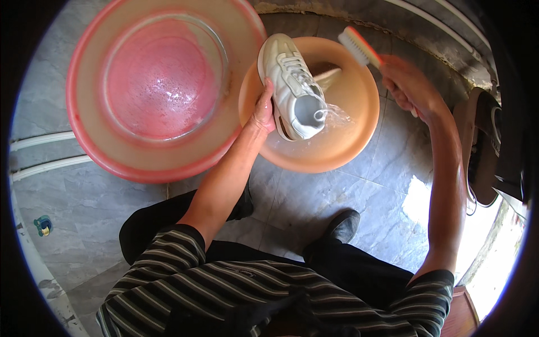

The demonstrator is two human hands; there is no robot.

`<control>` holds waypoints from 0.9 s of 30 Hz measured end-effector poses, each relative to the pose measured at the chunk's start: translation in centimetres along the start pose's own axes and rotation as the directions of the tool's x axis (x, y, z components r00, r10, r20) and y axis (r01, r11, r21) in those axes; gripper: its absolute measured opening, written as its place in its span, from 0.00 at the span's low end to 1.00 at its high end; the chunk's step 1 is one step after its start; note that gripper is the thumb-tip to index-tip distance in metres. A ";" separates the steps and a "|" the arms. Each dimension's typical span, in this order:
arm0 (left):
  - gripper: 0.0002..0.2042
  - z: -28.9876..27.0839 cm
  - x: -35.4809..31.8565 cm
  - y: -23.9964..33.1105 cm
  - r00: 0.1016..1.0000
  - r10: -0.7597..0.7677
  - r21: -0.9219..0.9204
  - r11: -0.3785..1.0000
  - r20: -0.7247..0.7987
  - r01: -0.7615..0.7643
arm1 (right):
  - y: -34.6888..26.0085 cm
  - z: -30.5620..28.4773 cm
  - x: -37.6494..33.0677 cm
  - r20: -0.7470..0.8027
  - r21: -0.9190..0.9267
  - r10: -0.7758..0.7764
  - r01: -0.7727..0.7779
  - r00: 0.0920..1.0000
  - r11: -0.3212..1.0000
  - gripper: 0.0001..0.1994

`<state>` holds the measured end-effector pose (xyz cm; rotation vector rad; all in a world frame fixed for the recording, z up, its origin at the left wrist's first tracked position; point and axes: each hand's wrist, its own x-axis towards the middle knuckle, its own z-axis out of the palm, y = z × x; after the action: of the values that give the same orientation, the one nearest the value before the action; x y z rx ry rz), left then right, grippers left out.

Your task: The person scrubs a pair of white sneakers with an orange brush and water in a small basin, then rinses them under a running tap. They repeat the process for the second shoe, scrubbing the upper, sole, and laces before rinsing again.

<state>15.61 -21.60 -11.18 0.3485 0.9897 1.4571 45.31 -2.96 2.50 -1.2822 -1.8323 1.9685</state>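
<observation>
My left hand (263,109) grips a white sneaker (292,84) by its side and holds it tilted over a small orange basin (359,129). Water runs out of the shoe's opening into that basin. My right hand (407,84) is raised to the right of the basin and holds a scrubbing brush (359,46) with an orange handle and white bristles, its head pointing up and left, clear of the shoe.
A large red basin (84,121) with soapy pink water stands at the left, touching the orange one. Grey stone tiles (370,185) cover the floor. A dark shoe (483,146) lies at the right edge. My own black shoe (343,224) rests below the basin.
</observation>
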 end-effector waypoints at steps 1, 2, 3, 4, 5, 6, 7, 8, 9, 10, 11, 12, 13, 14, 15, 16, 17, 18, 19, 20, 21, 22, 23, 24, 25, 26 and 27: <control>0.49 0.2 0.3 0.3 0.999 0.036 -0.028 0.999 -0.007 -0.036 | -0.1 0.4 -1.0 0.011 -0.015 -0.028 0.028 1.000 1.000 0.28; 0.49 0.6 0.5 0.4 0.997 0.072 -0.058 0.996 -0.014 -0.073 | -0.3 1.1 -2.4 0.044 -0.065 -0.058 0.061 0.997 0.996 0.27; 0.48 1.4 0.4 0.8 0.996 0.077 -0.044 0.996 -0.041 -0.079 | -0.8 2.2 -3.6 0.080 -0.113 -0.085 0.094 0.993 0.989 0.25; 0.48 1.7 0.7 1.0 0.993 0.110 -0.045 0.993 -0.049 -0.112 | -1.5 3.3 -4.3 0.117 -0.159 -0.110 0.128 0.987 0.979 0.24; 0.47 2.0 0.7 1.3 0.988 0.145 -0.046 0.988 -0.058 -0.148 | -2.4 4.0 -4.5 0.184 -0.276 -0.031 0.082 0.982 0.958 0.24; 0.47 2.3 1.0 1.7 0.981 0.181 -0.042 0.982 -0.062 -0.184 | -3.1 4.7 -4.8 0.236 -0.388 0.050 0.047 0.971 0.920 0.24; 0.46 2.1 1.3 1.8 0.984 0.164 -0.043 0.985 -0.069 -0.167 | -2.3 6.0 -4.7 0.243 -0.476 -0.045 0.159 0.969 0.865 0.22; 0.46 2.3 1.4 2.1 0.981 0.183 -0.009 0.983 -0.061 -0.184 | -2.6 7.2 -4.5 0.274 -0.513 -0.002 0.148 0.962 0.845 0.22; 0.46 2.7 1.6 2.2 0.979 0.197 0.020 0.980 -0.045 -0.197 | -1.5 8.2 -4.0 0.247 -0.516 -0.101 0.219 0.964 0.828 0.22; 0.46 3.0 1.8 2.3 0.977 0.213 0.050 0.976 -0.030 -0.211 | -0.4 9.2 -3.3 0.222 -0.520 -0.200 0.289 0.954 0.803 0.22; 0.46 3.3 1.8 2.5 0.982 0.189 0.050 0.981 -0.023 -0.188 | -0.4 10.0 -2.9 0.203 -0.499 -0.183 0.263 0.962 0.826 0.22; 0.46 3.3 1.8 2.5 0.981 0.193 0.051 0.980 -0.034 -0.191 | -0.4 10.9 -2.6 0.190 -0.471 -0.169 0.241 0.967 0.848 0.22; 0.46 3.2 1.7 2.6 0.979 0.197 0.053 0.979 -0.045 -0.195 | -0.2 11.6 -2.2 0.180 -0.442 -0.154 0.220 0.972 0.870 0.22; 0.46 3.1 1.6 2.7 0.978 0.200 0.053 0.979 -0.056 -0.197 | 0.5 12.4 -1.6 0.144 -0.397 -0.201 0.242 0.969 0.885 0.22; 0.46 3.0 1.6 2.8 0.978 0.203 0.035 0.979 -0.043 -0.202 | 1.6 13.2 -1.1 0.102 -0.352 -0.245 0.265 0.964 0.897 0.22; 0.46 2.9 1.7 2.8 0.978 0.206 0.017 0.978 -0.032 -0.206 | 2.7 14.0 -0.5 0.059 -0.308 -0.287 0.291 0.956 0.906 0.22; 0.46 3.0 1.8 2.9 0.978 0.210 0.000 0.978 -0.017 -0.210 | 4.0 14.6 0.2 -0.006 -0.260 -0.345 0.332 0.938 0.907 0.23; 0.45 3.5 1.6 3.1 0.971 0.233 0.007 0.973 -0.048 -0.232 | 4.7 15.2 0.7 -0.049 -0.249 -0.382 0.359 0.923 0.900 0.24; 0.45 4.2 1.5 3.1 0.964 0.255 0.014 0.967 -0.078 -0.255 | 5.2 15.8 1.2 -0.093 -0.238 -0.416 0.385 0.905 0.892 0.24; 0.44 4.6 1.4 3.2 0.955 0.277 0.022 0.961 -0.107 -0.276 | 5.6 16.3 1.7 -0.138 -0.229 -0.448 0.411 0.883 0.882 0.24; 0.45 4.4 1.6 3.1 0.950 0.293 0.047 0.956 -0.109 -0.289 | 6.3 16.9 2.4 -0.174 -0.213 -0.481 0.444 0.859 0.870 0.24; 0.46 4.0 1.8 3.2 0.952 0.289 0.075 0.957 -0.103 -0.282 | 7.0 17.3 3.1 -0.211 -0.199 -0.513 0.477 0.832 0.856 0.24; 0.46 3.8 1.7 3.5 0.952 0.288 0.103 0.955 -0.105 -0.278 | 6.8 17.5 3.2 -0.241 -0.185 -0.543 0.511 0.805 0.840 0.24; 0.47 3.7 1.7 3.8 0.952 0.286 0.130 0.953 -0.105 -0.272 | 6.8 17.1 3.0 -0.194 -0.256 -0.561 0.511 0.805 0.821 0.24; 0.47 3.5 1.8 4.2 0.948 0.294 0.115 0.953 -0.124 -0.280 | 6.7 16.4 2.7 -0.147 -0.326 -0.576 0.511 0.804 0.796 0.24; 0.47 3.7 2.0 4.7 0.946 0.295 0.119 0.953 -0.137 -0.280 | 6.7 15.7 2.5 -0.104 -0.388 -0.589 0.512 0.802 0.766 0.24; 0.47 3.8 2.0 5.4 0.942 0.297 0.123 0.952 -0.157 -0.280 | 5.9 14.9 2.7 -0.068 -0.445 -0.714 0.619 0.697 0.647 0.23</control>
<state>14.50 -17.62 -5.70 0.4601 1.1924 1.7298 36.19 -13.64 -5.68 -0.6710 -2.2003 1.0314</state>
